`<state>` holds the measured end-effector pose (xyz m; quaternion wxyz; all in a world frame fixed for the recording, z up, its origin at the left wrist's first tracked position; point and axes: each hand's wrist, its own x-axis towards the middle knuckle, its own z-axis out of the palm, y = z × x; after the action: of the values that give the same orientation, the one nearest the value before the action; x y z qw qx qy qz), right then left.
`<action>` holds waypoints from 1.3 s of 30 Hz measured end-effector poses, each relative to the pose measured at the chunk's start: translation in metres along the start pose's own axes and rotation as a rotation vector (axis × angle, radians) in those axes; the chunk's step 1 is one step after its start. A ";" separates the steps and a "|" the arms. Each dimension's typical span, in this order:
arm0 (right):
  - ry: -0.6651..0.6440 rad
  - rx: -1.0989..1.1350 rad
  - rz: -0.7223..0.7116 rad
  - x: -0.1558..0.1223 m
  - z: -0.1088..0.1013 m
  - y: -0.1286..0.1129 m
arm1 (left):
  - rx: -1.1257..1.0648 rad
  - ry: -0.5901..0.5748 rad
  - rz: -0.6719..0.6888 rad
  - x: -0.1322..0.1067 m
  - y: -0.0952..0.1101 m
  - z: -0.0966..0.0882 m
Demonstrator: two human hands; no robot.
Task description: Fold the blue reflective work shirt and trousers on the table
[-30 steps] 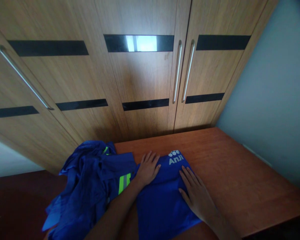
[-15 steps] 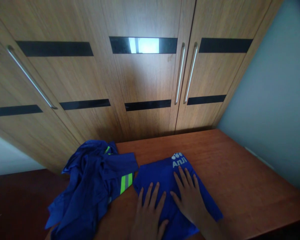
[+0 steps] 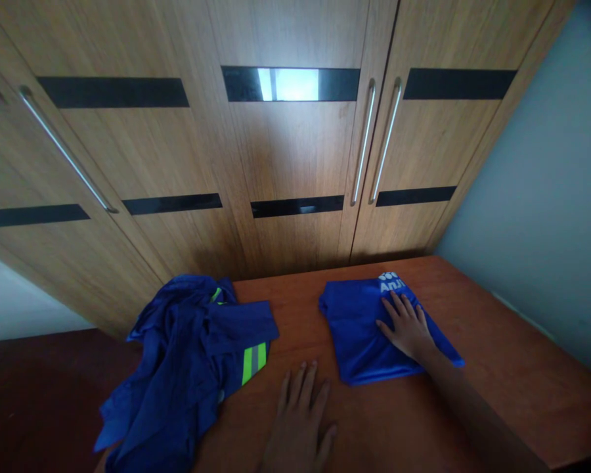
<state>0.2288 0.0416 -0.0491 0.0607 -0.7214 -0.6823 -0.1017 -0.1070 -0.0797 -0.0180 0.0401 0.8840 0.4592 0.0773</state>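
Observation:
A folded blue garment with white lettering lies on the reddish wooden table, toward the back right. My right hand rests flat on it, fingers stretched out. My left hand lies flat on the bare tabletop near the front edge, fingers spread, holding nothing. A crumpled pile of blue work clothes with a yellow-green reflective stripe sits to the left of my left hand.
A wooden wardrobe with long metal handles and black strips stands right behind the table. A grey wall runs along the table's right side. Darker floor shows at the left.
The folded garment has slid away from me to the back right under my right hand. My left hand has come off the garment and now rests on the bare table.

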 end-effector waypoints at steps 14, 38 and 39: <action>-0.050 -0.014 -0.025 0.067 0.030 0.080 | -0.133 -0.127 -0.032 0.002 -0.003 -0.008; 0.082 -0.034 0.296 -0.009 0.026 0.111 | -0.164 -0.126 -0.029 0.004 -0.007 0.001; 0.068 -0.042 0.289 -0.009 0.023 0.112 | -0.163 -0.127 -0.035 0.004 -0.007 0.001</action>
<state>0.3412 0.0309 -0.0682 0.0826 -0.8094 -0.5666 -0.1306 -0.1104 -0.0721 -0.0199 0.1422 0.8729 0.4632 0.0576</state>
